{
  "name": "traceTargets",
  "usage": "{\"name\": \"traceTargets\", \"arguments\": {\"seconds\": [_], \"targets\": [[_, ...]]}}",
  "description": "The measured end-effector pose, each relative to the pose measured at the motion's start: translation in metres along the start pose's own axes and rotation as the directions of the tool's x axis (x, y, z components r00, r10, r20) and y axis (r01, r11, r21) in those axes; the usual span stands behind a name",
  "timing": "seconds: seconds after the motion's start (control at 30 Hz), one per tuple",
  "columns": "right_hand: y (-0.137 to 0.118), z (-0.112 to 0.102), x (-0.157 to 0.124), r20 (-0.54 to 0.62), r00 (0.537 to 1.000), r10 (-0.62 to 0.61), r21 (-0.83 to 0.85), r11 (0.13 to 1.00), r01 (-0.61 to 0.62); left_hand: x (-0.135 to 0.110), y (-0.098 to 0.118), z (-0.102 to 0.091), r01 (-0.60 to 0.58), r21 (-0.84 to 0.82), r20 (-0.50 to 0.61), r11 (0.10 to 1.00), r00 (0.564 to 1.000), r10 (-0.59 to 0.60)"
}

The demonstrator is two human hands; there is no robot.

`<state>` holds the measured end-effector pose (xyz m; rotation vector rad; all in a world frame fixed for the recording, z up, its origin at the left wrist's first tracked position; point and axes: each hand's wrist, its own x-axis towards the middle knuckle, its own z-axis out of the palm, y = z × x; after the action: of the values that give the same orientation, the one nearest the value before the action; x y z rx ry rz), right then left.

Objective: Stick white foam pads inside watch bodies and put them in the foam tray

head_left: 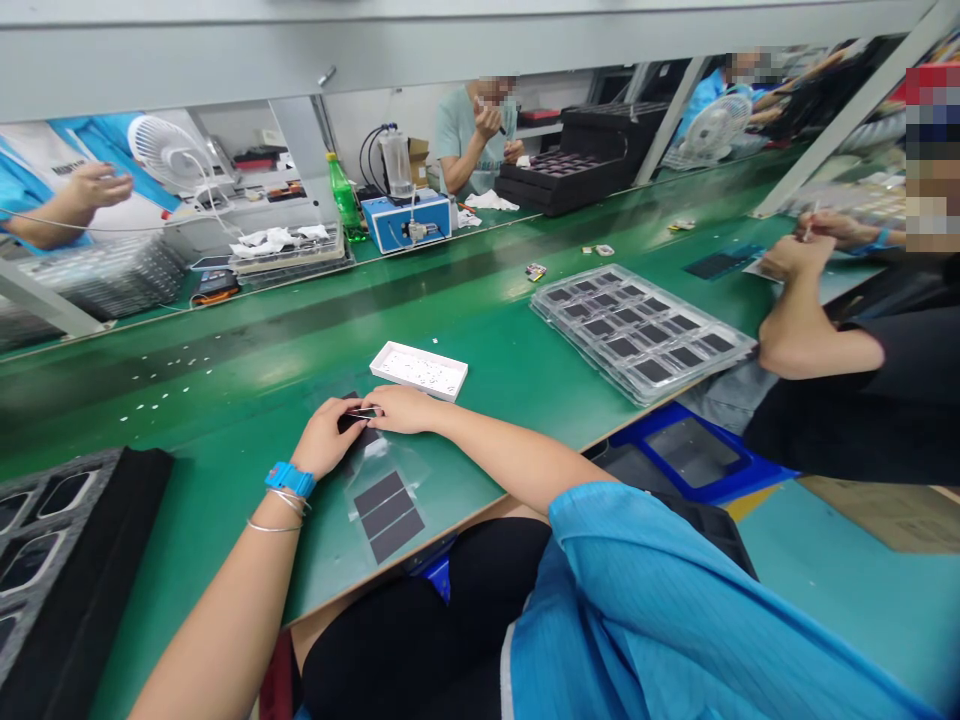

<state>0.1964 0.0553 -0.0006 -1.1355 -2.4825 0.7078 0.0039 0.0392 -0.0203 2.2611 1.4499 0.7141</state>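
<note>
My left hand [328, 437] rests low over the green table, its fingers curled round a small dark flat piece [349, 421] with a light, shiny edge. From the right, my right hand [405, 409] meets it with fingers pinched at that edge. Whether a slim tool is in the right fingers, I cannot make out. Just below the hands lies a clear film sheet with several black rectangular strips [388, 515]. Behind the right hand stands a shallow white tray [382, 372] holding tiny dark bits.
Stacked clear trays of dark squares [641, 330] stand to the right. A black foam holder with framed pieces [112, 560] is at lower left. Small white scraps [165, 396] dot the table. A co-worker's hands [806, 245] work at far right. A blue machine [409, 222] stands behind.
</note>
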Motion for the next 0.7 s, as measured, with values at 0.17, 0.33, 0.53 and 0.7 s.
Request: {"name": "traceTargets", "arguments": {"seconds": [0.17, 0.33, 0.53, 0.7], "targets": [[-0.0015, -0.0016, -0.0011, 0.007, 1.0, -0.009, -0.02, 1.0, 0.009, 0.0, 0.0009, -0.0006, 0.0, 0.005, 0.01, 1.0, 1.0, 0.0], [-0.0026, -0.0024, -0.0016, 0.026, 1.0, -0.001, -0.05, 0.999, 0.002, -0.0001, 0.0004, -0.0004, -0.003, -0.001, 0.008, 1.0, 1.0, 0.003], [-0.003, -0.0027, -0.0018, 0.024, 1.0, -0.004, -0.041, 0.999, 0.005, 0.0006, 0.0, -0.0005, 0.001, -0.006, 0.014, 1.0, 1.0, -0.001], [-0.0043, -0.0042, -0.003, 0.056, 0.998, 0.011, -0.06, 0.998, -0.008, -0.0004, 0.0036, -0.0018, 0.015, -0.011, 0.026, 1.0, 1.0, -0.014]]}}
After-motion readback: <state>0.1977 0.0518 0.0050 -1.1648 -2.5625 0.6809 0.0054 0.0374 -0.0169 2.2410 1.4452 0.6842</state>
